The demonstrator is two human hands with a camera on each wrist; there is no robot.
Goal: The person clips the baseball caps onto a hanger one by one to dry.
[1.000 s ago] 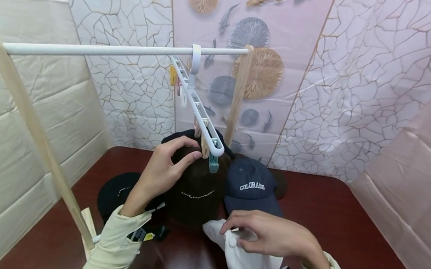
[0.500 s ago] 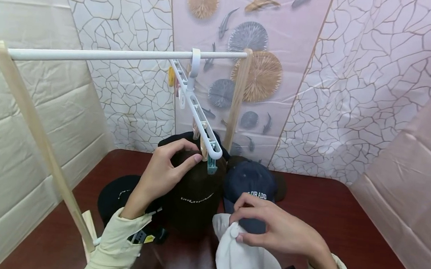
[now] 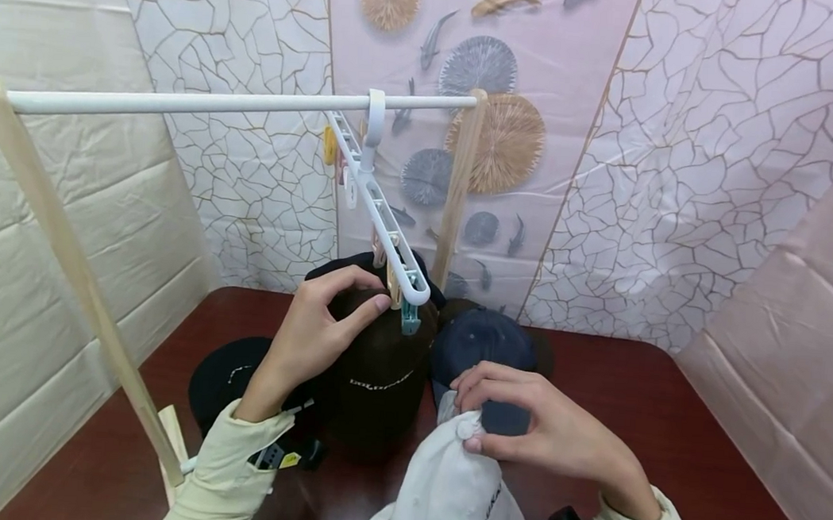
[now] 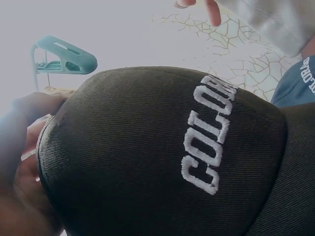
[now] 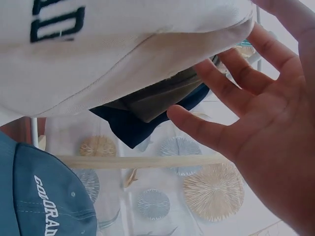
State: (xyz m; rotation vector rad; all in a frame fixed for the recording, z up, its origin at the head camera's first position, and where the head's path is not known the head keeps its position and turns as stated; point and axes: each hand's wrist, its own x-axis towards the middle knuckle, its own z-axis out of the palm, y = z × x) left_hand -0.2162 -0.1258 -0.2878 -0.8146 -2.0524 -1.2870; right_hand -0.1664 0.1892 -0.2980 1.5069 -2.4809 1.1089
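My left hand (image 3: pixel 314 341) grips the top edge of a dark brown cap (image 3: pixel 382 361), right beside a beige clothespin (image 3: pixel 395 286) under the white hanger (image 3: pixel 383 214). White COLORADO lettering marks the brown cap's front in the left wrist view. A teal clothespin (image 4: pixel 69 56) juts out over its crown. With my right hand (image 3: pixel 549 427) I pinch a white cap (image 3: pixel 453 485) near its top button, thumb on the near side. Dark lettering runs along this cap's front, and its brim is mostly hidden in the head view. The right wrist view shows the white cap's underside (image 5: pixel 197 42) close to my fingers.
The hanger hooks over a white rail (image 3: pixel 197 103) on a wooden stand (image 3: pixel 66 246). A navy cap (image 3: pixel 483 344) sits behind the white one, and a black cap (image 3: pixel 226 376) lies at left on the dark red table (image 3: pixel 615 407). More clothespins hang farther back.
My right hand has moved farther from me and slightly right, and the white cap has turned, bringing its lettering into view. My left hand keeps its grip on the brown cap.
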